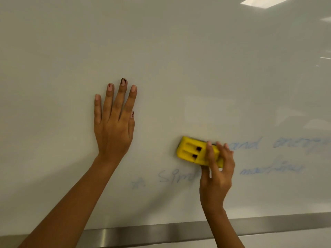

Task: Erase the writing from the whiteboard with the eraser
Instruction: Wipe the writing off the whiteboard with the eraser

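Currently the left hand rests flat against the glossy white whiteboard, palm to the surface. Its fingers are straight and slightly spread, pointing toward 12 o'clock, with the thumb lying alongside the index finger; it holds nothing.

At about 4 o'clock from that hand, the right hand grips a yellow rectangular block eraser that has two grooves and two small dark slots in its back. The right fingers curl over the eraser's upper edge and the thumb crosses its back, covering the end toward 3 o'clock. The eraser lies flat on the board, its long side running roughly from 9 to 3 o'clock and dipping a little toward 4.

Faint blue handwriting lies around it. At 3 o'clock of the eraser an upper line reads "and", followed by a word too blurred to read that runs off the frame edge. On a lower line, a small mark and letters that look like "Sim" sit at 7 o'clock of the eraser, partly hidden by the right hand. Another blurred word sits at 4 o'clock.

A bright rectangular light reflection shows on the board near 1 o'clock of the frame. A brushed metal ledge runs along the board's lower edge at 6 o'clock, crossed by both forearms.
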